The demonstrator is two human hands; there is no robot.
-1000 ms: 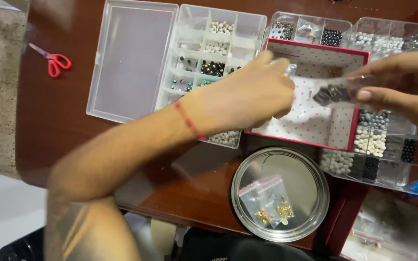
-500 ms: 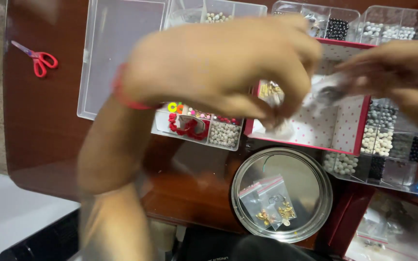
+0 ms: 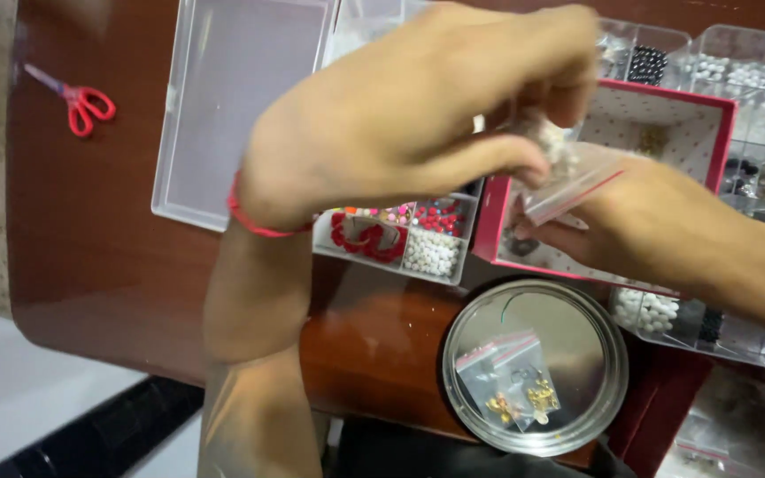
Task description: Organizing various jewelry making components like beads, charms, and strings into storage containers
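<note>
Far left on the dark wooden bench [image 3: 117,257] lie red-handled scissors [image 3: 81,102]. Next comes a clear compartment box [image 3: 250,106] with its lid open, its near cells holding red, pink and white beads. Above it the left hand [image 3: 400,115], a red thread at the wrist, has its grip pinched on the top of a small clear zip bag [image 3: 568,177] with a red seal strip. The bag is held in the air over the near edge of a pink-rimmed dotted tray [image 3: 657,115]. The right hand [image 3: 648,226] holds the bag from below, its grip pressed on the lower part. Beneath, a round metal tin lid [image 3: 533,367] carries two small clear bags with gold pieces. Farther right are more clear bead boxes [image 3: 745,80].
</note>
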